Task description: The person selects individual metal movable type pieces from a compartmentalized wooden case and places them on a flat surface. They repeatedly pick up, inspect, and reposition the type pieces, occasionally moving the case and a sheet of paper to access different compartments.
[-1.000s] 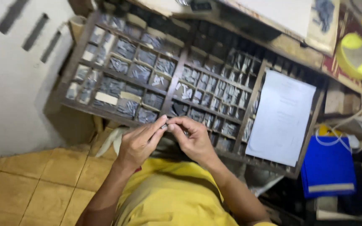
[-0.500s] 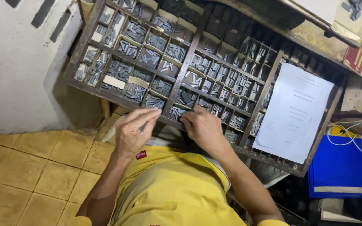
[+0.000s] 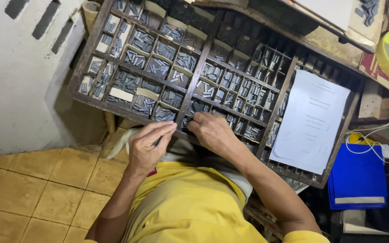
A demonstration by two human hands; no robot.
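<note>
At the near edge of the wooden type case [image 3: 190,85], the right hand [image 3: 212,132] reaches fingers-first into a compartment of small grey metal type pieces [image 3: 196,108], which lie just beyond its fingertips on the far side; whether it has pinched one I cannot tell. The left hand [image 3: 147,144], just left and nearer, is curled around something thin, probably a composing stick. White printed sheets [image 3: 314,121] cover the case's right end, a blue folder [image 3: 356,177] beyond.

Whatever the left hand [image 3: 146,146] pinches stays hidden behind its curled fingers; the right hand [image 3: 210,132] covers a compartment of the wooden type case [image 3: 183,101], whose far corner the frame cuts off. Individual metal sorts [image 3: 158,67] are too small to distinguish.
</note>
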